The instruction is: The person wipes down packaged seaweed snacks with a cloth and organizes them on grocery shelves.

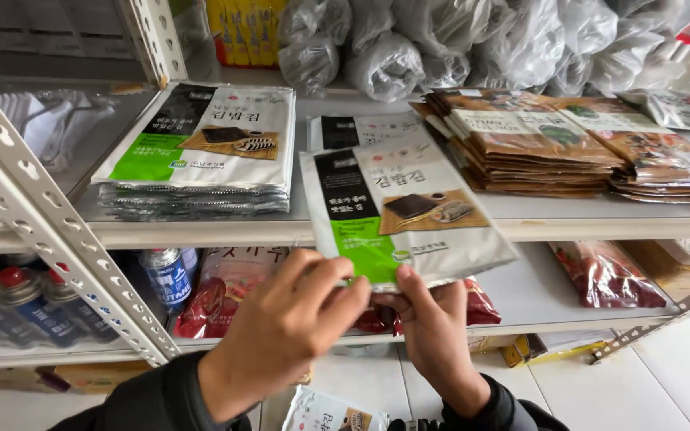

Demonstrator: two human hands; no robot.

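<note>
Both my hands hold one flat seaweed packet (pixel 405 211), white with black and green panels, by its near edge in front of the shelf. My left hand (pixel 285 323) pinches the lower left part, and my right hand (pixel 433 327) grips the lower right part. A stack of the same seaweed packets (pixel 205 152) lies on the shelf to the left. One more such packet (pixel 361 128) lies flat on the shelf behind the held one. Another packet (pixel 329 411) shows at the bottom edge, below my hands.
Stacks of brown packets (pixel 537 144) lie on the right of the white metal shelf (pixel 584 211). Grey plastic bags (pixel 457 40) sit behind. The lower shelf holds blue gas canisters (pixel 29 307) and red bags (pixel 608 275). A slanted perforated brace (pixel 57 231) crosses on the left.
</note>
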